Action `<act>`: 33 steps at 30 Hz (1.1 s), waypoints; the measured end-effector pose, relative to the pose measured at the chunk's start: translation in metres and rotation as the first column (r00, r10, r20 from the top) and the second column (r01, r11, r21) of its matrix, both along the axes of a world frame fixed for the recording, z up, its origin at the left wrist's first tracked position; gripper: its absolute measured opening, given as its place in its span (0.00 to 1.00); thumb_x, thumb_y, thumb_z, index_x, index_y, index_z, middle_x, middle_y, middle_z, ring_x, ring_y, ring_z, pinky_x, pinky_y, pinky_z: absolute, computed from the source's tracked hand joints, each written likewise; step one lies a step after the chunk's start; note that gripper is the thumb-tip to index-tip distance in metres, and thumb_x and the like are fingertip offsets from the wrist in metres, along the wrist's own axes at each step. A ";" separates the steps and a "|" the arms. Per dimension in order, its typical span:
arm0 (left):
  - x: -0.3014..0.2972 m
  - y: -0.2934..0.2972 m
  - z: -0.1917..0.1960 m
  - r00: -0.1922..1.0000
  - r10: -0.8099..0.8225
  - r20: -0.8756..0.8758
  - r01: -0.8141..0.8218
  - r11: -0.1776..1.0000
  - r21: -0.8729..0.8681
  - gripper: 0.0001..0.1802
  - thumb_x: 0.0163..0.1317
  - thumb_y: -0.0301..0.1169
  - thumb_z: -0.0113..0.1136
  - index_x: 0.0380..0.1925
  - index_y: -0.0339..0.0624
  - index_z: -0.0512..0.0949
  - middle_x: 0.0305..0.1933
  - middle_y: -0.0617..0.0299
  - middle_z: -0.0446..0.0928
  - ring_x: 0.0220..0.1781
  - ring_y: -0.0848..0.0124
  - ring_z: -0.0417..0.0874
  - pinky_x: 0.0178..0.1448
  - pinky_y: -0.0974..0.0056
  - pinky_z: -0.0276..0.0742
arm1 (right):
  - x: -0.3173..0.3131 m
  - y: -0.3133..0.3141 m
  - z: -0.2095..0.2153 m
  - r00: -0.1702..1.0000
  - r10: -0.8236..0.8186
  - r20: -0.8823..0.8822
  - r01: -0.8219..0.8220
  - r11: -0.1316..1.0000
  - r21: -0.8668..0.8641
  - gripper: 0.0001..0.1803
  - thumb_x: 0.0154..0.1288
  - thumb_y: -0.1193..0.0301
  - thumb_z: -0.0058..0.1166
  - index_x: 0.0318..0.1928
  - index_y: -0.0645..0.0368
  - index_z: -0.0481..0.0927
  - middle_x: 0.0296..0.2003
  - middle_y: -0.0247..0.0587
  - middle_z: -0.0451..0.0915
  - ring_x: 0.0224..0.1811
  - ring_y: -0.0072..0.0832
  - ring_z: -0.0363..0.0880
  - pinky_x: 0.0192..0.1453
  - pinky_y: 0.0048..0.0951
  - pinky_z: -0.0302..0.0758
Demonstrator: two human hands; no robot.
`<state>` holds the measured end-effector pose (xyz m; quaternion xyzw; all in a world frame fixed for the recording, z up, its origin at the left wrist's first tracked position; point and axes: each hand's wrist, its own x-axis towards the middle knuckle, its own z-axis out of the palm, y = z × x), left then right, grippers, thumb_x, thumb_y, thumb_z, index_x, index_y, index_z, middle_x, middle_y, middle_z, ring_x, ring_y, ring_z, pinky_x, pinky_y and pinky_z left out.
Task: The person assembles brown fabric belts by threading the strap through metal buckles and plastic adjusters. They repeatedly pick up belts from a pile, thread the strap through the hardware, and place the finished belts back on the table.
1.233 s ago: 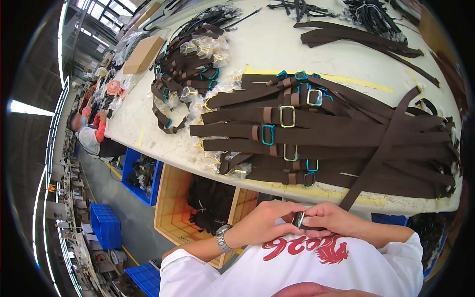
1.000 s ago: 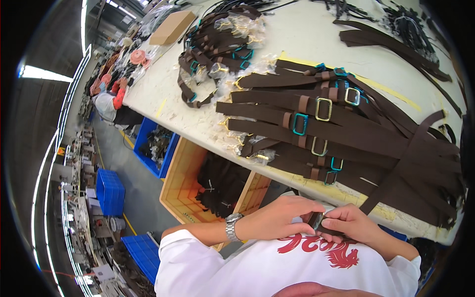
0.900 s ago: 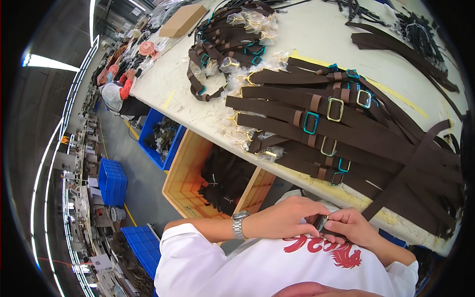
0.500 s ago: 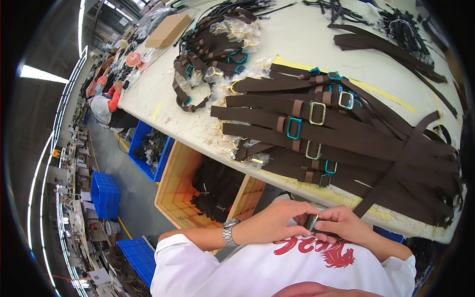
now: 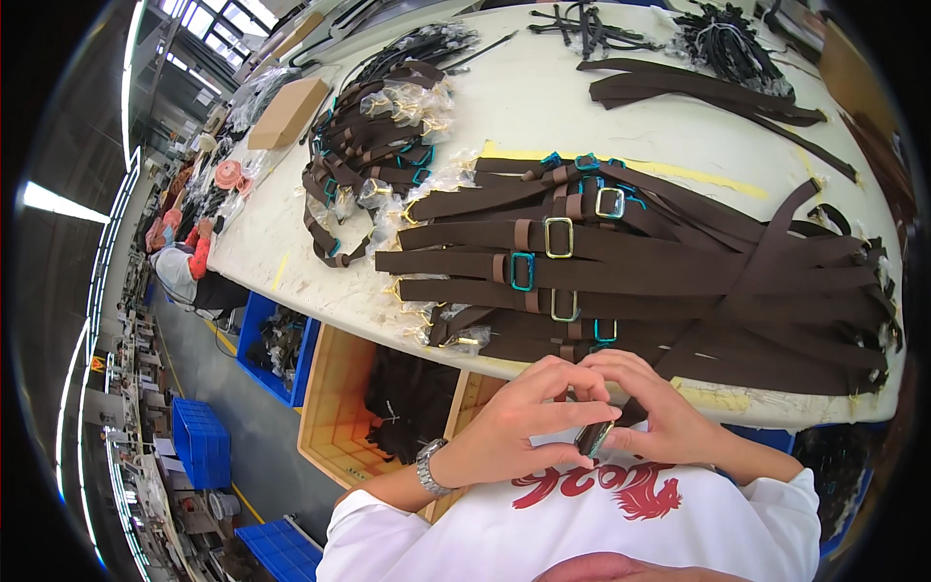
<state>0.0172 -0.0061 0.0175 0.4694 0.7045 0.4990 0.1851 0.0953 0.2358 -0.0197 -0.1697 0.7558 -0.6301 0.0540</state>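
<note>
My left hand [image 5: 529, 417] and my right hand [image 5: 659, 412] meet close to my chest, below the table edge. Together they pinch the end of a dark brown strap with a small metal buckle [image 5: 593, 438]. That strap [image 5: 756, 262] runs up from my hands and crosses diagonally over a spread of brown straps with square metal and teal buckles [image 5: 582, 262] laid flat on the cream table [image 5: 543, 97]. A watch sits on my left wrist.
A heap of bagged straps [image 5: 373, 155] lies at the table's left, with a cardboard box [image 5: 286, 112] beyond and black cords [image 5: 727, 39] at the far right. An orange crate [image 5: 339, 407] with dark straps and blue bins [image 5: 199, 441] stand on the floor at left. A person [image 5: 179, 267] sits farther left.
The view has swung about while my hands stayed together at my chest on the strap end. The straps on the table have not moved.
</note>
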 end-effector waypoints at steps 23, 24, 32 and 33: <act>0.006 0.009 0.045 0.715 -0.144 -0.684 0.068 0.988 -0.137 0.11 0.65 0.32 0.77 0.34 0.40 0.83 0.26 0.60 0.77 0.23 0.61 0.79 0.26 0.58 0.72 | 0.033 -0.013 0.030 0.996 -0.062 0.062 0.064 0.997 -0.030 0.19 0.68 0.78 0.60 0.59 0.64 0.80 0.30 0.43 0.88 0.27 0.35 0.88 0.32 0.34 0.81; 0.008 0.011 0.042 0.700 -0.124 -0.703 0.067 0.992 -0.108 0.11 0.65 0.32 0.77 0.34 0.39 0.83 0.26 0.60 0.77 0.22 0.62 0.79 0.25 0.59 0.72 | 0.033 -0.011 0.038 0.992 -0.050 0.113 0.052 0.998 -0.021 0.18 0.71 0.78 0.60 0.60 0.64 0.79 0.31 0.40 0.89 0.30 0.31 0.90 0.36 0.32 0.83; -0.016 0.011 0.037 0.867 -0.092 0.490 0.123 0.992 -0.031 0.16 0.75 0.33 0.66 0.31 0.30 0.87 0.25 0.61 0.83 0.20 0.79 0.77 0.24 0.69 0.66 | 0.026 0.001 0.027 0.977 0.201 0.072 -0.184 0.963 -0.195 0.15 0.79 0.68 0.61 0.57 0.65 0.79 0.36 0.39 0.89 0.36 0.32 0.90 0.42 0.31 0.83; -0.018 0.011 0.037 0.860 -0.060 0.507 0.090 0.995 -0.035 0.16 0.75 0.33 0.66 0.31 0.31 0.86 0.25 0.61 0.83 0.20 0.79 0.77 0.24 0.70 0.66 | 0.025 0.001 0.027 0.977 0.199 0.074 -0.183 0.967 -0.179 0.16 0.78 0.67 0.62 0.57 0.66 0.80 0.36 0.39 0.89 0.35 0.31 0.89 0.42 0.31 0.83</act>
